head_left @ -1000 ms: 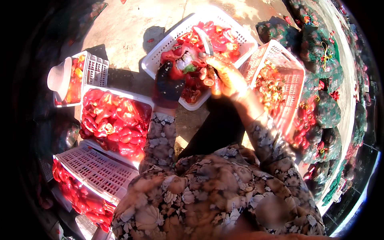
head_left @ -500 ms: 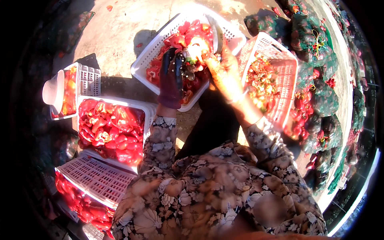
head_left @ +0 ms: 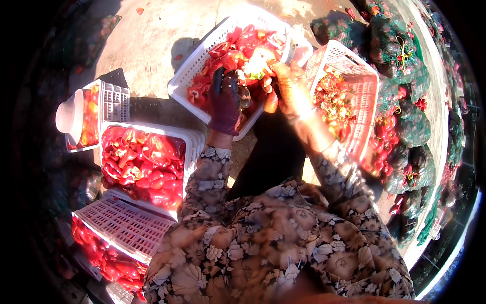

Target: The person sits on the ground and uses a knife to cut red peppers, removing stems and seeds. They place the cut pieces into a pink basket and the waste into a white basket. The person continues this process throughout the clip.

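My right hand, bare, grips a glare-washed red pepper with a green patch, its fingers curled around the near side. Close beside it, my left hand wears a dark purple and black glove with a few pale seeds on it. Its fingers are bent around a dark, rounded, shiny object whose kind I cannot make out. Both hands are over a white plastic crate heaped with red pepper pieces. Bright sun hides detail at the fingertips.
A pinkish crate of pepper cores and scraps stands at right, with green mesh sacks beyond it. To the left are a crate of red peppers, a stacked crate and a small crate with a pale hat against it.
My hands have moved apart slightly, the right one turning and coming nearer to me. My left hand has shifted a little right and down. Fewer seeds show on the glove.
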Demonstrator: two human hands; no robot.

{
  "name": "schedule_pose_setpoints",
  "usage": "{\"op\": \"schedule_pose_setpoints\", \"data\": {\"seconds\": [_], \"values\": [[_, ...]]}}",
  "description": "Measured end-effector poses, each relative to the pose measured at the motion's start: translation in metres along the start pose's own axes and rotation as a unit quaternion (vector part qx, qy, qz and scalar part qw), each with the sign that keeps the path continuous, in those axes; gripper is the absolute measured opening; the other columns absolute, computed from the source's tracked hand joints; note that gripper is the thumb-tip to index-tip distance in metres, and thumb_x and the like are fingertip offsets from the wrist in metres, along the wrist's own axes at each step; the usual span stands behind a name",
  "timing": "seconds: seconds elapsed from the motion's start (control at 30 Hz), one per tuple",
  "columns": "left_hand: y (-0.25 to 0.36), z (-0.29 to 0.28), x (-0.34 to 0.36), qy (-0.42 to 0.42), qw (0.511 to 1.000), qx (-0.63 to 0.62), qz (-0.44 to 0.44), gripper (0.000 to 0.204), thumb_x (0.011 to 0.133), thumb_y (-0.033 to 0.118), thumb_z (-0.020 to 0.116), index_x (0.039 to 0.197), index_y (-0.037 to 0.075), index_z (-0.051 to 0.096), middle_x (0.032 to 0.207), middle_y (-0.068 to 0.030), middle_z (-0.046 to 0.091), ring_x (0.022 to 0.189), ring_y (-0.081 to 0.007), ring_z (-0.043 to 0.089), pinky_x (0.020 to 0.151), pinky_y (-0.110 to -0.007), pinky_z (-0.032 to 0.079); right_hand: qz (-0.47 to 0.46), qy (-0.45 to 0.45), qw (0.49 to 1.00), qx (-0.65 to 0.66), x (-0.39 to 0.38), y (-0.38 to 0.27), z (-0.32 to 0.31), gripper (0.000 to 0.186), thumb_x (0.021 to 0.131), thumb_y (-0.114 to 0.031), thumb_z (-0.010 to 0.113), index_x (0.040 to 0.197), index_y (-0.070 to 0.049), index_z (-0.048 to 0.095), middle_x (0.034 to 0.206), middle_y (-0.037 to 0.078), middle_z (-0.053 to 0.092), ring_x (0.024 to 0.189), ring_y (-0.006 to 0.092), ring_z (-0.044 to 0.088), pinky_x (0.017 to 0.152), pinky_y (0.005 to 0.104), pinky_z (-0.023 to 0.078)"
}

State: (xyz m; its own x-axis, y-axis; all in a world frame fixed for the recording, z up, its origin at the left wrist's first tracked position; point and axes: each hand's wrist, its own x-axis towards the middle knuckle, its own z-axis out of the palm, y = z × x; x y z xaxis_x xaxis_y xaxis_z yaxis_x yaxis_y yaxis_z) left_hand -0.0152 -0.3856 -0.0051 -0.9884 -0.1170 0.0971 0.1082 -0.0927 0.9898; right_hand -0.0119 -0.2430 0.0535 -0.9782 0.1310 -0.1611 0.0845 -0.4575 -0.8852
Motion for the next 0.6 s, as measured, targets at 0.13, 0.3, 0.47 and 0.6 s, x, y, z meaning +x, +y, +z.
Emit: {"op": "schedule_pose_setpoints", "data": {"seconds": [0.13,0.3,0.47,0.6], "values": [[0.0,-0.011,0.007,-0.044,0.98,0.159,0.107,0.032,0.092,0.011,0.057,0.123,0.004,0.056,0.118,-0.0163,0.06,0.101,-0.027,0.061,0.081,-0.038,0.051,0.044,0.01,0.999,0.031,0.006,0.0,-0.012,0.015,0.091,-0.01,0.057,0.104,-0.003,0.054,0.073,0.005,0.059,0.055,0.0114,0.054,0.047,0.0231,0.043],[0.049,-0.014,0.004,-0.036,0.924,0.302,0.232,0.047,0.078,0.013,0.074,0.12,0.005,0.056,0.114,-0.0168,0.062,0.102,-0.0332,0.061,0.087,-0.042,0.049,-0.023,0.061,0.995,-0.072,0.004,0.002,-0.004,0.019,0.09,-0.007,0.059,0.107,-0.001,0.054,0.076,0.005,0.061,0.061,0.0111,0.058,0.049,0.0228,0.045],[0.049,-0.004,0.006,-0.106,0.939,0.269,0.184,0.063,0.069,0.013,0.08,0.125,0.006,0.052,0.11,-0.0181,0.063,0.1,-0.0336,0.063,0.083,-0.041,0.052,-0.245,0.005,0.945,-0.218,0.001,0.022,0.0,0.022,0.085,-0.009,0.065,0.102,0.003,0.058,0.08,0.008,0.064,0.068,0.0137,0.06,0.062,0.0286,0.05],[0.03,-0.003,0.015,-0.141,0.953,0.233,0.133,0.062,0.071,0.009,0.077,0.128,0.007,0.051,0.109,-0.0161,0.065,0.097,-0.0279,0.065,0.083,-0.038,0.052,-0.199,0.011,0.947,-0.251,-0.006,0.021,-0.006,0.027,0.083,-0.015,0.068,0.1,0.004,0.06,0.076,0.012,0.063,0.068,0.0176,0.059,0.064,0.0338,0.048]]}}
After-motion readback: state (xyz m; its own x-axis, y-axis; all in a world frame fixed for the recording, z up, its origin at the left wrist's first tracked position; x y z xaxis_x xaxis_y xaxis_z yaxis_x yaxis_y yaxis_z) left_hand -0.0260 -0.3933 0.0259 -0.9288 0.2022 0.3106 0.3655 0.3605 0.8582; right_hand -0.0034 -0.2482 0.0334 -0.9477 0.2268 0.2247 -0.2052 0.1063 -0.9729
